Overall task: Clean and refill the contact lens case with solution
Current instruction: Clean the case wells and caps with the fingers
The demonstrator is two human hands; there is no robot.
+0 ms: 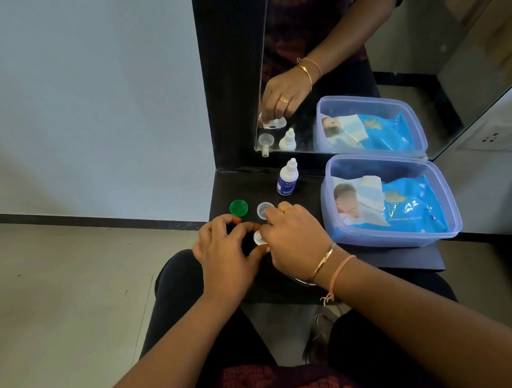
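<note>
White plastic is all I can see of the contact lens case (258, 238): one round well, open mouth facing up towards the camera, at the near left part of the black shelf (246, 180). The rest of the case is covered by fingers. Its reflection in the mirror (339, 20) suggests the long axis runs left to right across the shelf, but I cannot confirm this directly.

The left hand (223, 250) has curled fingers, with forefinger and thumb tips pinching the well's left edge. The right hand (296, 237) arches over the case from the right, fingers bent down and grasping it.

Just beyond the hands lie a green cap (238, 208) and a clear cap (265, 209), side by side and apart from each other. Behind them the solution bottle (286, 180) stands upright, nozzle pointing up.

At the right of the shelf sits a translucent lilac box (327, 213) without a lid, holding a blue wipes pack (412, 205).

The shelf is matt and dark and meets the mirror at its far edge. A pale wall (71, 88) stands to the left over a light tiled floor (48, 286) with a dark skirting.
</note>
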